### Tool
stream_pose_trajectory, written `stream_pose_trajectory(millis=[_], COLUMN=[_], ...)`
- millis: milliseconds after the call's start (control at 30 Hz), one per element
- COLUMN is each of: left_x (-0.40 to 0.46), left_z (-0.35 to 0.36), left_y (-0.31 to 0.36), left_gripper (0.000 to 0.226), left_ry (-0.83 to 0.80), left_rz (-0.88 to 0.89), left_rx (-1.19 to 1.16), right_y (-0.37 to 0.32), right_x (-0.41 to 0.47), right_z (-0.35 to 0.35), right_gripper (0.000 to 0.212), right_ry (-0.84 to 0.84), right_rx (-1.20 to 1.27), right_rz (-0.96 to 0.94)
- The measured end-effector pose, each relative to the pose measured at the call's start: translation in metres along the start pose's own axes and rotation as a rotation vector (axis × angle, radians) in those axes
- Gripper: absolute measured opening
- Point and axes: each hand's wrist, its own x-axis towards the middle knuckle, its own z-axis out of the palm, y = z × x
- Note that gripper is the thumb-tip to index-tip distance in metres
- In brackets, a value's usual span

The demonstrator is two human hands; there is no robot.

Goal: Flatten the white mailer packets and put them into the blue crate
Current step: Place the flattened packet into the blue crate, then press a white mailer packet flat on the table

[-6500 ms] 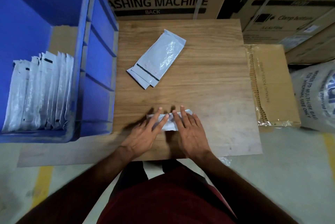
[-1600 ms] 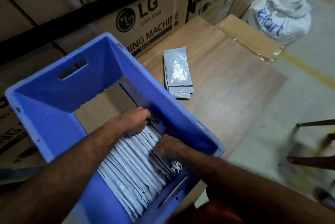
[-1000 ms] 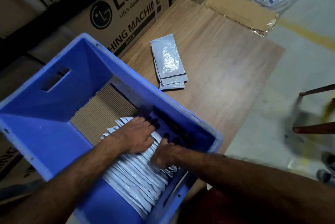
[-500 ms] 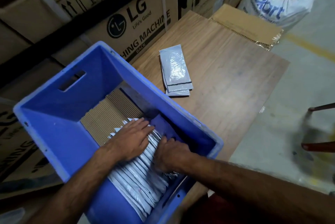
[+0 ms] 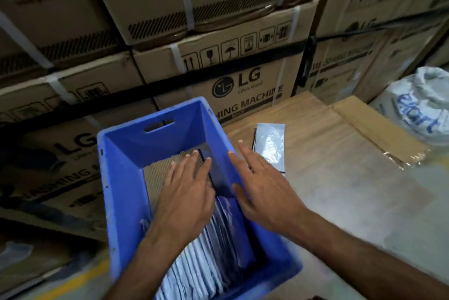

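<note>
The blue crate (image 5: 126, 202) stands at the lower centre, with a row of white mailer packets (image 5: 206, 261) standing on edge in its near half and a corrugated cardboard sheet (image 5: 158, 178) on its floor. My left hand (image 5: 187, 195) hovers inside the crate above the packets, fingers straight and spread, holding nothing. My right hand (image 5: 262, 185) is over the crate's right wall, fingers straight and empty. A small stack of white mailer packets (image 5: 269, 146) lies flat on the wooden board (image 5: 328, 178) just beyond my right fingertips.
Stacked LG washing-machine cartons (image 5: 218, 57) wall off the back and left. A flattened cardboard piece (image 5: 379, 129) lies on the board's far right edge, with a white printed sack (image 5: 420, 110) beyond it. Concrete floor (image 5: 401, 214) lies at the lower right.
Both hands have lifted off the packets in the crate and opened. My right hand has moved out over the crate's right wall toward the stack on the board. The view has tilted up.
</note>
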Motion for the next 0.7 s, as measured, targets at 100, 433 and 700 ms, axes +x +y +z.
stream_pose_trajectory(millis=[100,433,700], left_x=[0.011,0.113,0.176], left_z=[0.006,0.035,0.179], left_y=[0.038,0.214,0.26], left_gripper=[0.063,0.074,0.09], left_ry=[0.052,0.138,-0.324], left_rz=[-0.162,-0.37,-0.698], left_rx=[-0.041,-0.163,-0.178], right_y=[0.053,0.271,0.374], right_x=[0.012,0.012,0.049], right_z=[-0.004,0.018,0.065], right_gripper=[0.065,0.064,0.064], right_ry=[-0.025,-0.241,-0.396], right_rx=[-0.019,0.007,-0.1], right_rz=[-0.085,-0.209,-0.23])
